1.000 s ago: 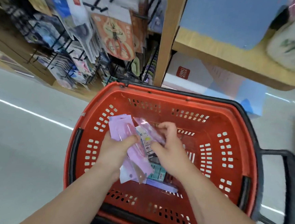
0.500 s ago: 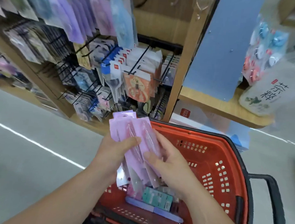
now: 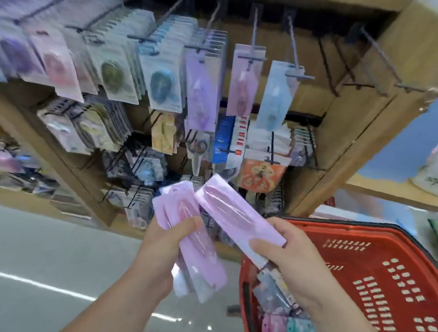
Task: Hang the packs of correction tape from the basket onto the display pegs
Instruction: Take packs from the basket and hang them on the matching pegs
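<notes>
Your left hand (image 3: 162, 243) grips a fanned bunch of lilac correction tape packs (image 3: 200, 246), thumb across the front, fingers curled behind. Your right hand (image 3: 291, 262) pinches the lower end of a single lilac pack (image 3: 234, 215). It slants up to the left, its top just beside the top of the bunch; you cannot tell whether they touch. Both are held up before the display pegs (image 3: 293, 48), below the top hanging row. The red basket (image 3: 363, 260) sits at lower right under your right wrist, with more packs (image 3: 288, 328), pink and teal among them, lying in its bottom.
</notes>
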`<action>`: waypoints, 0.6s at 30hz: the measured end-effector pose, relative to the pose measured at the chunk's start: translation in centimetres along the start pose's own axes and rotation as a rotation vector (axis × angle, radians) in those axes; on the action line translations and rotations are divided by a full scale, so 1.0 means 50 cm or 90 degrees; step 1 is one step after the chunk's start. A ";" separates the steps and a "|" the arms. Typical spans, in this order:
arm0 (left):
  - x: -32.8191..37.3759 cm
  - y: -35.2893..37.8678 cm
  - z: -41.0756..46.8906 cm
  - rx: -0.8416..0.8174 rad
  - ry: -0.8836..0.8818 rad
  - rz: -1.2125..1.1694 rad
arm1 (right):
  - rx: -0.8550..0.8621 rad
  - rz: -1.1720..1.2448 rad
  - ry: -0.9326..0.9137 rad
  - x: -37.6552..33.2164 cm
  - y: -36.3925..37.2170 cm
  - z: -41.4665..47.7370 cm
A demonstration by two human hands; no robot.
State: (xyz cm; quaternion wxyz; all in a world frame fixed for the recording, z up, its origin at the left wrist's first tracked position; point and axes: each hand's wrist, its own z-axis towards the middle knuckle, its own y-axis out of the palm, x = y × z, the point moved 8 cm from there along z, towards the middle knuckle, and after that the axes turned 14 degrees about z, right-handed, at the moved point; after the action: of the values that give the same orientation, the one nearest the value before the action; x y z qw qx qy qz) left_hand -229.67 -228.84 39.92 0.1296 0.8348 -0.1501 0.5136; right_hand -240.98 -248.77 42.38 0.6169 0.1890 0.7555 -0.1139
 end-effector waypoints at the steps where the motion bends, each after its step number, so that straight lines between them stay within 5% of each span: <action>1: 0.013 -0.024 0.005 -0.002 0.001 0.001 | 0.041 0.040 -0.012 -0.008 0.008 0.002; 5: 0.054 -0.081 0.028 -0.030 -0.011 0.009 | 0.198 0.238 -0.062 -0.049 0.015 0.004; 10: 0.120 -0.096 0.050 -0.051 0.008 0.000 | 0.318 0.262 -0.142 -0.115 0.006 0.033; 18: 0.217 -0.086 0.087 -0.051 0.051 -0.015 | 0.214 0.089 -0.263 -0.281 0.081 0.200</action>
State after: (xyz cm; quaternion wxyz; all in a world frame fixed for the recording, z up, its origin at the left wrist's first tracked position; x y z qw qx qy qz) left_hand -219.78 -227.75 47.47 0.1750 0.8095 -0.1555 0.5384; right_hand -228.00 -251.23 54.20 0.7243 0.3130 0.5693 -0.2308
